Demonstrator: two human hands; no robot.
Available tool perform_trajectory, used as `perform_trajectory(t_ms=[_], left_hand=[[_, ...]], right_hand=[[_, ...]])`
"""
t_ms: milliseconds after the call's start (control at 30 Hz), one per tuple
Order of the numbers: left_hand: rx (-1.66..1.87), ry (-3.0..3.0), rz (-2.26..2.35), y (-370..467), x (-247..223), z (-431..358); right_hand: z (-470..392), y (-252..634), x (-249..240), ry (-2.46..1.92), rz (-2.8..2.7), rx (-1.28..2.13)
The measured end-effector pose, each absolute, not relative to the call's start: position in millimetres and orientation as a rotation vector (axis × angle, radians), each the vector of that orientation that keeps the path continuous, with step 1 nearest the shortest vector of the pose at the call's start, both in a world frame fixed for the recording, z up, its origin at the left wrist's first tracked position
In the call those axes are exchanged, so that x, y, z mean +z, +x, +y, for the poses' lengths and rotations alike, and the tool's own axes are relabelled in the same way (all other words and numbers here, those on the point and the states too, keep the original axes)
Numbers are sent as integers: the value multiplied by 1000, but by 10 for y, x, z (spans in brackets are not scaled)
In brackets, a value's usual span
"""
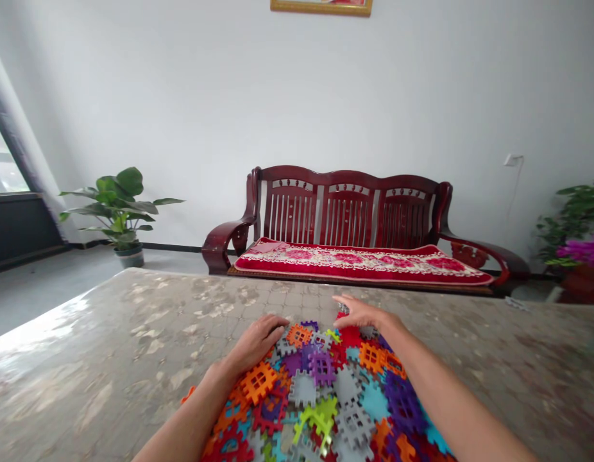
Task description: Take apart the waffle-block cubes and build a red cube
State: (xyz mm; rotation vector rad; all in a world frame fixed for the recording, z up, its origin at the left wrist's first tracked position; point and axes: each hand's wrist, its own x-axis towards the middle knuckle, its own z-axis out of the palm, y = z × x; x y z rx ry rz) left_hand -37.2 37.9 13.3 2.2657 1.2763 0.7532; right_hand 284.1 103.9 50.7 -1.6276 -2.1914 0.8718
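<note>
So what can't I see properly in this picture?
All in the head view:
Framed picture: the top edge cuts off its upper part.
Pile: the bottom edge cuts it off; upper pieces hide lower ones.
Whatever is under the left hand: the hand hides it.
Flowers: the right edge cuts them off.

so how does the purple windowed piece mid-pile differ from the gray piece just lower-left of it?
Color: the purple windowed piece is vivid purple; the gray piece is pale. Face: the purple windowed piece has cut-out panes; the gray piece looks solid. Shared: both have toothed edges.
</note>
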Motion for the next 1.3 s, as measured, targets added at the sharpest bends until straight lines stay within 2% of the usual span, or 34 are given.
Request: perform_trajectory(t_ms=[100,267,667,767,933,1000,1167,1300], left_hand=[[765,2272,1253,-375,118,388],[778,2283,1236,-373,106,396],[781,2284,1241,-379,83,424],[783,2287,1229,-376,95,425],[788,2261,1235,-368,131,411],[797,2253,1231,-371,130,414],[800,2244,1238,-385,93,445],[800,2243,1239,-389,84,462]], right_hand=[[1019,2871,508,-1658,-2445,938],[912,2826,517,-1620,-2572,738],[673,2698,555,-1507,-2307,544],[531,2638,699,-1438,-2229,601],[391,2683,890,-1199,-2036,1021],[412,2834,890,-1275,-1949,1044],[495,3335,741,-1570,-2071,843],[509,3537,580,-1722,-2197,936]])
